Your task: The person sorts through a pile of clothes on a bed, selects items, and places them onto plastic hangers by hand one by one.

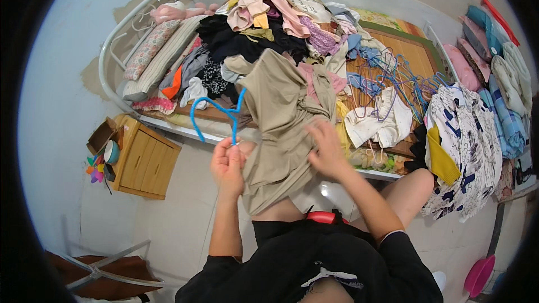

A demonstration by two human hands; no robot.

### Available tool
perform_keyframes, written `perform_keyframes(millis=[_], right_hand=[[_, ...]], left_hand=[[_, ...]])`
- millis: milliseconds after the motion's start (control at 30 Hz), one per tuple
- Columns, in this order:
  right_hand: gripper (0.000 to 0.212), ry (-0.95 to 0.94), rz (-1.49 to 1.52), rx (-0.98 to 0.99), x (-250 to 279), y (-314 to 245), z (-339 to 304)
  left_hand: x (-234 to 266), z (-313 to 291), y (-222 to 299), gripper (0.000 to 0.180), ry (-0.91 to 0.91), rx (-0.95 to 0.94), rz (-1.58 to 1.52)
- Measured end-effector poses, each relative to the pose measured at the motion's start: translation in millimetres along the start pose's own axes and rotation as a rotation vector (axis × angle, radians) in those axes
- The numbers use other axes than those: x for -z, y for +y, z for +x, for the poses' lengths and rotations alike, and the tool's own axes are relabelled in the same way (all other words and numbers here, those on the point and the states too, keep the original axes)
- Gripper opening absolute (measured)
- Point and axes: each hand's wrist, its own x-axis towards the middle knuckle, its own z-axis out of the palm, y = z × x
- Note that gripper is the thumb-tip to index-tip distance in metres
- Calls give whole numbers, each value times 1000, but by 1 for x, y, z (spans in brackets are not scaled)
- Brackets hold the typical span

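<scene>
My left hand [227,165] is closed around one part of a blue clothes hanger [234,128], whose bent arms stick up above the fingers. A beige garment [272,118] is draped from the clothes pile over the bed edge and down onto my lap, just right of the hanger. My right hand [325,148] lies against the right side of this garment with its fingers stretched and apart, slightly blurred. Nothing shows gripped in it. Behind the garment rises a heap of mixed clothes [224,36] on the bed.
Tangled blue and purple hangers [401,81] lie on the bed's right side beside a white garment [382,118]. A patterned white shirt [463,151] hangs over the front right corner. A wooden cabinet [149,160] stands at the left, a pink basin [479,276] at lower right.
</scene>
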Motion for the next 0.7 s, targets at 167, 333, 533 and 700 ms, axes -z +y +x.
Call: perform_keyframes(millis=[167, 333, 533, 700], right_hand=[[39, -398, -405, 199, -11, 84, -1], [21, -497, 458, -329, 26, -10, 6], [39, -1550, 639, 15, 44, -37, -59], [12, 191, 717, -495, 108, 30, -25]], left_hand=[[21, 16, 23, 25, 50, -129, -7], [43, 32, 36, 27, 93, -268, 123], [18, 45, 49, 25, -207, -244, 181], [-17, 42, 59, 20, -583, -306, 398]])
